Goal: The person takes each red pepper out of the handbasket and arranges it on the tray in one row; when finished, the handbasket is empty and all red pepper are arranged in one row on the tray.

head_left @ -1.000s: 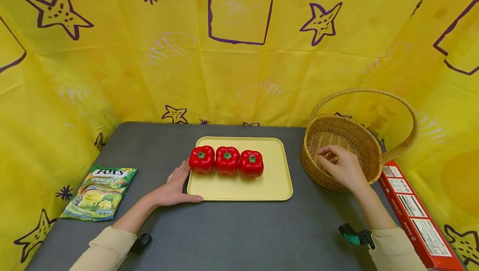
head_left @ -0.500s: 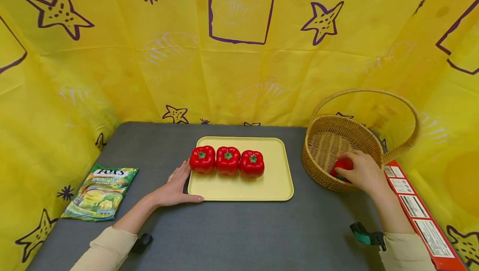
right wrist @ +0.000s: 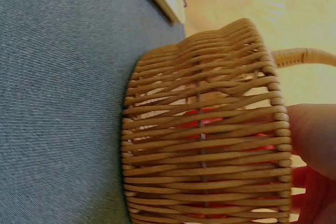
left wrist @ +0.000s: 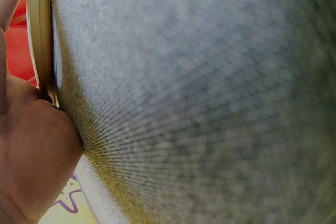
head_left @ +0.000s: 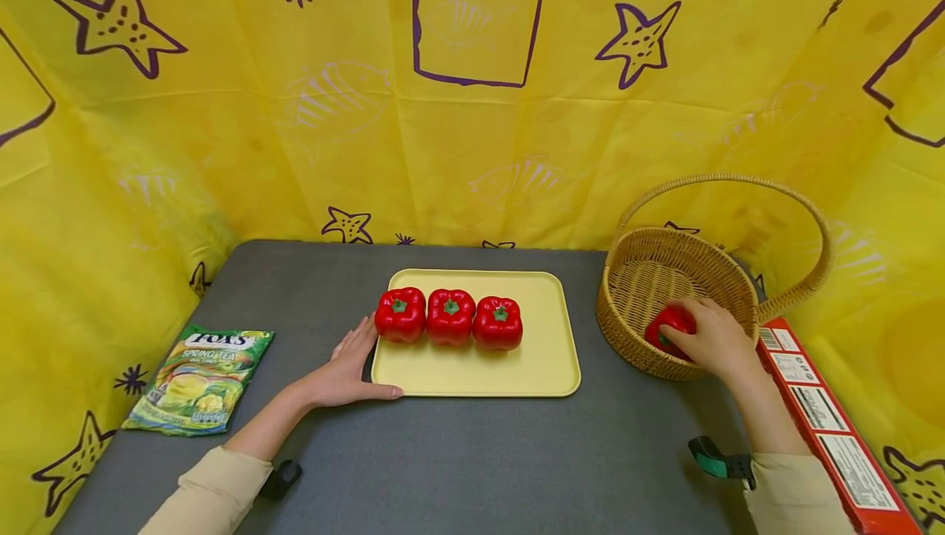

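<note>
My right hand reaches into the wicker basket and grips a red bell pepper low inside it, near the front wall. In the right wrist view, red shows through the basket's weave, and part of the hand appears beyond the rim. My left hand rests at the yellow tray, fingers straight along its left edge and thumb at the front-left corner. Three red bell peppers stand in a row on the tray: left, middle and right.
At the left of the grey table lies a green candy bag. A long red box sits along the right side, in front of the basket. The basket's tall handle arches over it. Yellow patterned cloth hangs behind.
My right hand has moved right and lower into the basket and taken hold of the pepper there, which has since shifted slightly left. The left hand stays put at the tray.
</note>
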Demonstrator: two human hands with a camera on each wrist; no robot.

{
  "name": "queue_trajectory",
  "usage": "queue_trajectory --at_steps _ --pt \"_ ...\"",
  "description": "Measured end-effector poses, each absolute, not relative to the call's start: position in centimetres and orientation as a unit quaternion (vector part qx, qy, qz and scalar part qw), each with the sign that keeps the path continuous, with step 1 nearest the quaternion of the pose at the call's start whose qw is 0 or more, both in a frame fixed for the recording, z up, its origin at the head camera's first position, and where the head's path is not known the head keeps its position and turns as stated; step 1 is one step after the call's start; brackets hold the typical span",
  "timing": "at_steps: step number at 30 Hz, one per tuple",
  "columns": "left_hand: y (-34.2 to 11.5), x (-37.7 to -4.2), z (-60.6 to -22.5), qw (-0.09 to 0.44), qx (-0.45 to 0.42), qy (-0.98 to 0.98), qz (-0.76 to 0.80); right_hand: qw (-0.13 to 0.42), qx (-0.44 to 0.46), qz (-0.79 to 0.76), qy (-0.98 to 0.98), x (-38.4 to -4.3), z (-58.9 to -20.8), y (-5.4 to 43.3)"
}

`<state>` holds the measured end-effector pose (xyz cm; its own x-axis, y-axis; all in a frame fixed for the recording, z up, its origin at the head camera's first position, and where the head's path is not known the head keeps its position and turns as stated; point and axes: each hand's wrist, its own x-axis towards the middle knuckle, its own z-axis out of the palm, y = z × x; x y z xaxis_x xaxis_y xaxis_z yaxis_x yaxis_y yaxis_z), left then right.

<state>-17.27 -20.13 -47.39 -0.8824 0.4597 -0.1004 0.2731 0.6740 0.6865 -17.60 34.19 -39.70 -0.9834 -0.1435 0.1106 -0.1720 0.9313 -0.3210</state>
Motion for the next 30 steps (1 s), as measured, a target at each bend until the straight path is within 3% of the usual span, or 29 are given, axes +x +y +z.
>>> queue_trajectory --at_steps 8,30 --pt "-20.1 -17.3 -47.4 0.135 0.202 0.905 0.349 0.031 0.074 0.18 -0.98 -17.9 -40.1 34.0" --pt "-20.1 -17.3 -47.3 0.144 0.196 0.907 0.345 -0.017 0.207 0.168 -0.964 -18.5 -38.6 35.1"
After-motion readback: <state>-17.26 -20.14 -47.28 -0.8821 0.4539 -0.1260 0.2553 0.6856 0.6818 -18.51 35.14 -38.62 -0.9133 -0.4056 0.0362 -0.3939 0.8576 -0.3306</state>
